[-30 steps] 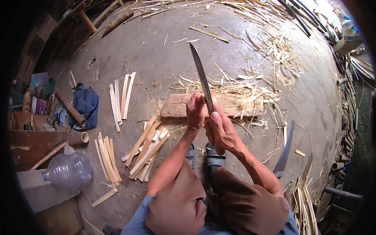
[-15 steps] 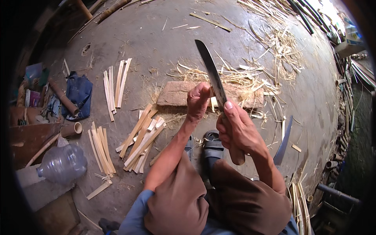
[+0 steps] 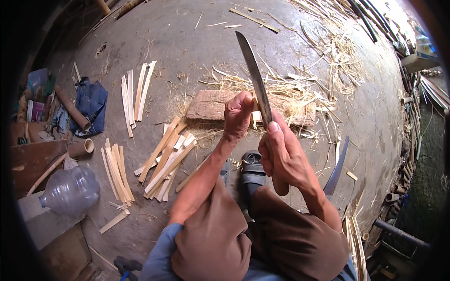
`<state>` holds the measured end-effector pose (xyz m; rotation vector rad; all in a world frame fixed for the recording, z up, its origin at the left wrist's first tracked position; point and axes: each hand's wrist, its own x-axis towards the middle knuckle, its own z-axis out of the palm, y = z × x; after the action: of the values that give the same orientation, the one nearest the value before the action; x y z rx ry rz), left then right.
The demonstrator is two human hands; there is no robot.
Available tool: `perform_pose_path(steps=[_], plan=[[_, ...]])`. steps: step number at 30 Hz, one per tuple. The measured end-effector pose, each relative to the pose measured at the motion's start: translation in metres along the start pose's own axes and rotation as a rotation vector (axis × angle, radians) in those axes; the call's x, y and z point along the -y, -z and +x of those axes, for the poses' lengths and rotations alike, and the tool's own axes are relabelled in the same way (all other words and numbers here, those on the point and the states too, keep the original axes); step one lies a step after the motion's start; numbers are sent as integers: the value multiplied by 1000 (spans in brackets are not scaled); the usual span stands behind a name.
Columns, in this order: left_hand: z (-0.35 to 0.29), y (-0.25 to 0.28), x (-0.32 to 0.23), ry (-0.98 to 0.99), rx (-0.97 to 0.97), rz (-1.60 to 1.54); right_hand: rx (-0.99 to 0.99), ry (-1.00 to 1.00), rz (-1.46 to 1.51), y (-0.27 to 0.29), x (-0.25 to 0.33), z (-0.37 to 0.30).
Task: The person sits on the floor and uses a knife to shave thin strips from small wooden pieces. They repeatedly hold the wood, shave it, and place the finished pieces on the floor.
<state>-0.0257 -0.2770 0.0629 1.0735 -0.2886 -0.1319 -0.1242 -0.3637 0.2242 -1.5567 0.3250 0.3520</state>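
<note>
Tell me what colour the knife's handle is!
The handle is brown; it shows best in the head view.

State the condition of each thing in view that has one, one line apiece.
Left hand: closed on a pale strip
Right hand: closed on the knife
Knife: unsheathed, raised, tip pointing away from the wearer
Block: lying flat, shavings on it
Slats: lying in loose bunches
Saw: not in hand, blade bare
Jug: tipped on its side
Blue cloth: rumpled
Sandals: worn
</note>
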Motion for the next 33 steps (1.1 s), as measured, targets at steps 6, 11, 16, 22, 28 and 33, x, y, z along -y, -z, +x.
perform_pose_path(steps=[6, 11, 16, 22, 28, 33], plan=[[4, -3, 10, -83, -26, 24, -79, 65, -126, -1, -7, 0], [3, -3, 12, -67, -61, 109, -103, 52, -116, -2, -24, -2], [4, -3, 0, -115, -62, 5, -120, 186, -210, -12, -20, -1], [10, -11, -11, -76, 32, -64, -93, 110, -75, -3, 0, -13], [5, 15, 35, -66, -26, 99, -53, 107, -186, 2, -16, 14], [2, -2, -30, -102, -59, 43, -27, 114, -274, -4, 26, -14]])
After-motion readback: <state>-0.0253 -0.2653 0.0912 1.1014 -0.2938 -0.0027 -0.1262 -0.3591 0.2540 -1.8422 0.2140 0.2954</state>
